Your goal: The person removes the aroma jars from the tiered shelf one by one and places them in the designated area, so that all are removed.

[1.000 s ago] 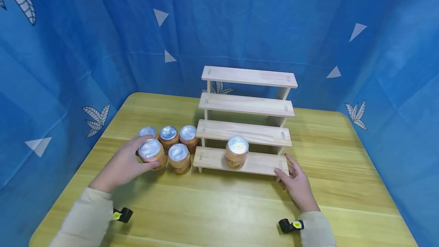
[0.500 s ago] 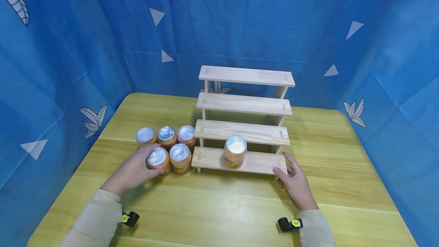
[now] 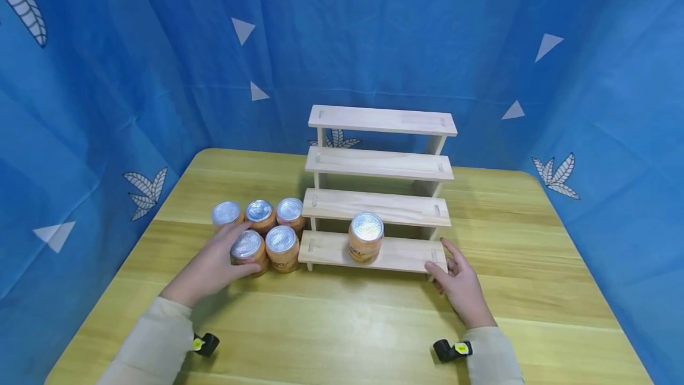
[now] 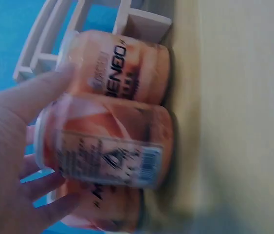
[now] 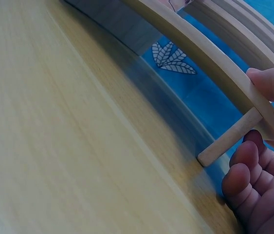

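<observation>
My left hand [image 3: 216, 263] holds an orange-labelled can [image 3: 250, 246] with a silver lid, thumb on its near side and fingers around the far side. In the left wrist view this can [image 4: 115, 139], barcode showing, stands upright on the table among other cans. Right beside it is a second front can [image 3: 282, 247]. At the other side, my right hand [image 3: 464, 287] grips the right end of the lowest step of a four-tier wooden shelf [image 3: 326, 246]. The right wrist view shows its thumb [image 5: 270, 85] on the board, with fingers curled underneath.
Several more cans form a back row, including one [image 3: 259, 212] in its middle. A single can [image 3: 366, 237] stands on the shelf's lowest step. Blue patterned cloth [image 3: 401, 28] surrounds the wooden table [image 3: 347, 331] at the back and sides.
My left hand has brought its can rightward and down, setting it in front of the back row, close to the other front can. My right hand has stayed on the shelf end.
</observation>
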Demonstrator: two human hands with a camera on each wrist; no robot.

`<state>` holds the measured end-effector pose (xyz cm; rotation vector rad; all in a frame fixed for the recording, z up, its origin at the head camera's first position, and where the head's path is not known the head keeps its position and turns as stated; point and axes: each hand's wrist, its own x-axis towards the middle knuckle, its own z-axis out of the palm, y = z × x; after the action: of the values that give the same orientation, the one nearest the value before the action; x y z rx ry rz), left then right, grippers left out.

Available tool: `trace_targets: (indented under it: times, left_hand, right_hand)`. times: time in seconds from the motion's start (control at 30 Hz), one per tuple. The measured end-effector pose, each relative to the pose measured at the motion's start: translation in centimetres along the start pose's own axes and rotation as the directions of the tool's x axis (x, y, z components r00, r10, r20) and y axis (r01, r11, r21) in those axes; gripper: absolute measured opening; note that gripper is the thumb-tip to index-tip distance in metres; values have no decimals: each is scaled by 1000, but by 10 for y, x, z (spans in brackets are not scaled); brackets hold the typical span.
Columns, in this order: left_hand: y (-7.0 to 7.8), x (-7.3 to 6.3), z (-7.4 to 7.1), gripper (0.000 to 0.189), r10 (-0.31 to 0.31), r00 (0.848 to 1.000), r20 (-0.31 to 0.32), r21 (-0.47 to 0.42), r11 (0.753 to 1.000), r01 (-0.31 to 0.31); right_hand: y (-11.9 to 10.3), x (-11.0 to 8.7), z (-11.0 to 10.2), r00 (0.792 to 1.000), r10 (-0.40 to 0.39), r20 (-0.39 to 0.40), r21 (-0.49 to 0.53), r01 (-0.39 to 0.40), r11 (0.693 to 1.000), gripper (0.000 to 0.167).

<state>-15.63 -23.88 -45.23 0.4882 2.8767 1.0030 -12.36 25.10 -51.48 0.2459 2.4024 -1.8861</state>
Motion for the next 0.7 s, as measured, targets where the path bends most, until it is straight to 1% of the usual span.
trace_targets:
  times: [0.1, 0.17, 0.27, 0.37, 0.47, 0.53, 0.6, 0.7]
  left_hand:
    - [11, 2, -2, 81, 34, 999, -38, 60, 998, -31]
    - [20, 5, -4, 79, 70, 996, -51, 80, 995, -66]
    - [35, 13, -4, 74, 127, 991, -42, 78, 989, -123]
    - [51, 23, 1, 70, 188, 982, -31, 87, 979, -184]
    - [67, 32, 9, 65, 248, 969, 4, 94, 964, -247]
    - [79, 38, 17, 65, 277, 960, 44, 87, 956, -280]
    - [89, 45, 23, 65, 286, 954, 89, 65, 954, -292]
    - [102, 56, 32, 68, 282, 951, 128, 31, 957, -288]
  right_hand:
    - [0, 1, 0, 1000, -3, 1, 2, 3, 1000, 83]
    - [0, 2, 0, 1000, -3, 0, 1, 3, 1000, 83]
    - [1, 4, 0, 1000, -4, 3, -1, 4, 1000, 83]
    - [0, 6, 0, 1000, -10, 7, -5, 10, 1000, 83]
    - [0, 5, 1, 1000, -5, 11, -8, 5, 1000, 83]
    - [0, 3, 1, 1000, 2, 6, -7, -1, 1000, 83]
    - [1, 1, 1, 1000, 2, -1, -4, -2, 1000, 83]
    - [1, 1, 2, 1000, -17, -6, 0, 17, 1000, 82]
